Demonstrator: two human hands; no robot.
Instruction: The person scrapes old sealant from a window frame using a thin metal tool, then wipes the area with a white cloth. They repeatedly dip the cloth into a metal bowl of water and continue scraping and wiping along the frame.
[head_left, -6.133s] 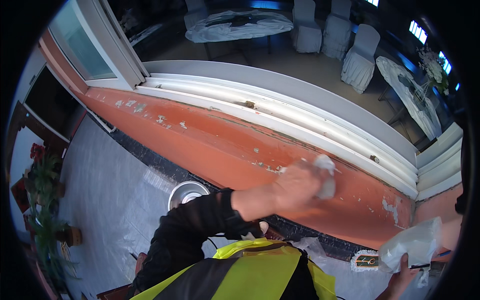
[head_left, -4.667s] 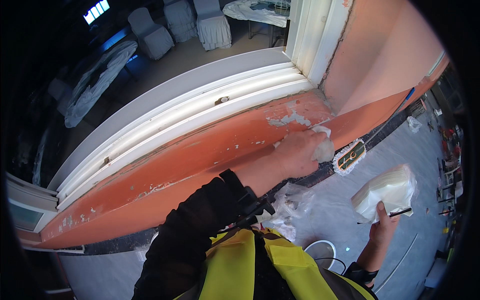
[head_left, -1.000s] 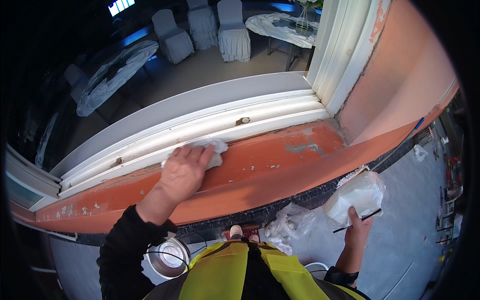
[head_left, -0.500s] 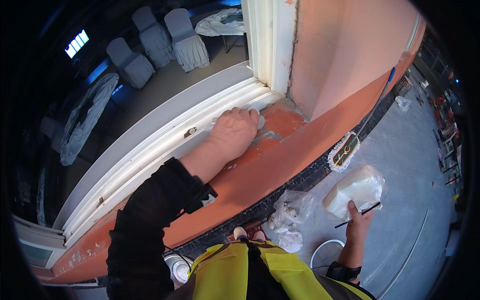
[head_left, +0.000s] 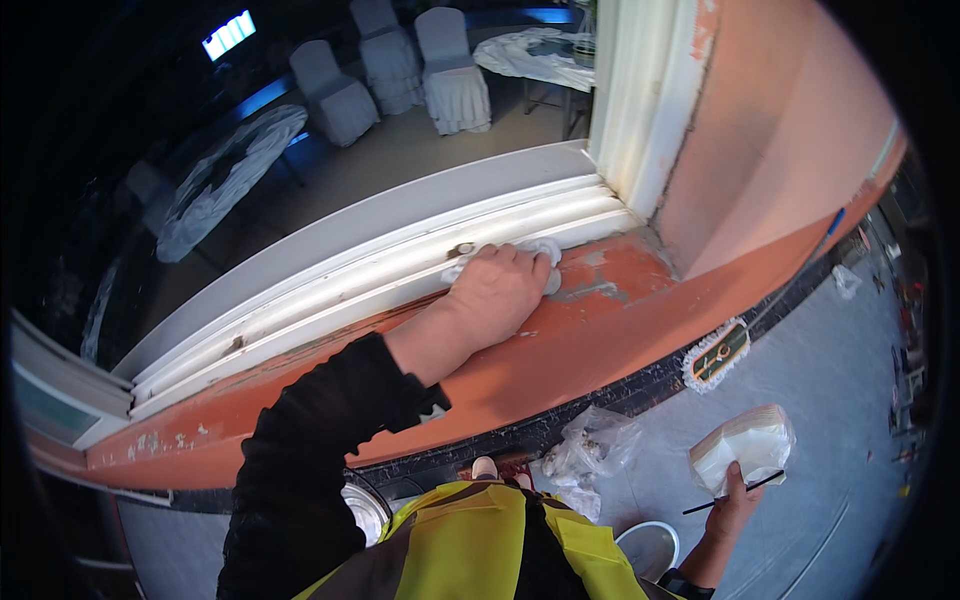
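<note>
My left hand (head_left: 497, 292) presses a crumpled white tissue (head_left: 546, 268) onto the white window frame (head_left: 400, 265), at the edge of the red-painted sill (head_left: 470, 370). The fingers are bent over the tissue and hide part of it. A dark spot with a pale round bit (head_left: 461, 250) shows on the frame just beyond the fingers. Low on the right, my right hand (head_left: 735, 503) grips a plastic-wrapped pack of white paper tissues (head_left: 742, 446). A thin black stick (head_left: 700, 509) crosses that same hand, under the pack.
A flat mop (head_left: 716, 356) leans against the wall beyond the sill. On the floor lie a clear plastic bag (head_left: 598, 437) and a white bucket (head_left: 649, 548). A metal pail (head_left: 365, 513) stands by my left side. Covered chairs (head_left: 450, 75) show through the window.
My left hand has slid the tissue left along the frame, away from the corner. The whole view has shifted. My right hand still holds the pack and stick.
</note>
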